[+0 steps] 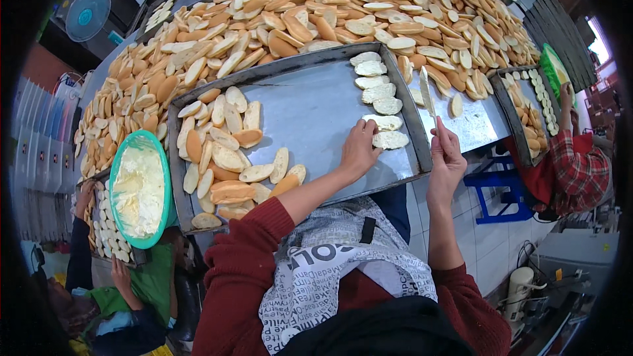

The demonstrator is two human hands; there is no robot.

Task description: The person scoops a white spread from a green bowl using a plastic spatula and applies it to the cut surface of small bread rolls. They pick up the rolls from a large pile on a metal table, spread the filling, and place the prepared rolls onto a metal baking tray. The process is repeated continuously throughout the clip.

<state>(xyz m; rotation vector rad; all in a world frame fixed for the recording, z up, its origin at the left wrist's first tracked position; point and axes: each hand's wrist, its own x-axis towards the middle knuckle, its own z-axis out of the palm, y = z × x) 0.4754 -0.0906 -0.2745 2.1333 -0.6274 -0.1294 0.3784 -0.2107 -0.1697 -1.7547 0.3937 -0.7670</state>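
Observation:
Inside a large metal tray (300, 69), my left hand (359, 150) is at the near end of a row of bread slices coated with pale cream. Its bent fingers and thumb are on the edge of the nearest coated slice (390, 140), beside another coated slice (382, 122). My right hand (447, 158) is raised over the tray's right rim and grips a spreading knife (427, 92), blade pointing up and away from me. Uncoated bread slices (224, 158) lie piled in the tray's left part.
A great heap of cut bread (277, 20) covers the table beyond the tray. To the left is a green basin (142, 184) of pale cream, near a co-worker's hands and tray. Another person in a checked sleeve (580, 165) works at the right, by a blue stool (498, 191).

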